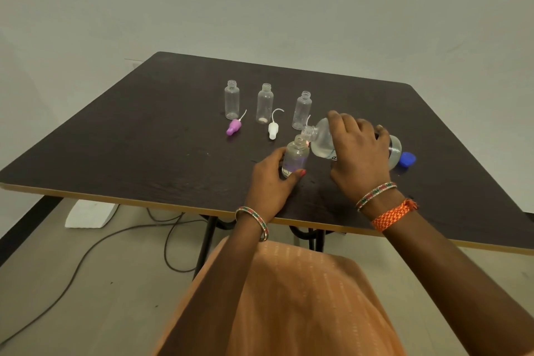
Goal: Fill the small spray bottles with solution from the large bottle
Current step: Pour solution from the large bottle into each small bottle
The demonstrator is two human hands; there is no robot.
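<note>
My right hand [357,159] grips the large clear bottle [322,140], tipped on its side with its open neck at the mouth of a small clear bottle [295,156]. My left hand [270,182] holds that small bottle upright on the dark table [150,136]. Three more small open bottles stand behind: left [231,100], middle [264,103], right [302,110]. A purple spray top [233,126] and a white spray top [272,129] lie on the table in front of them.
A blue cap [407,159] lies on the table just right of the large bottle. Cables [121,243] and a white block [89,214] are on the floor under the table's near edge. My orange-clothed lap [289,298] is below.
</note>
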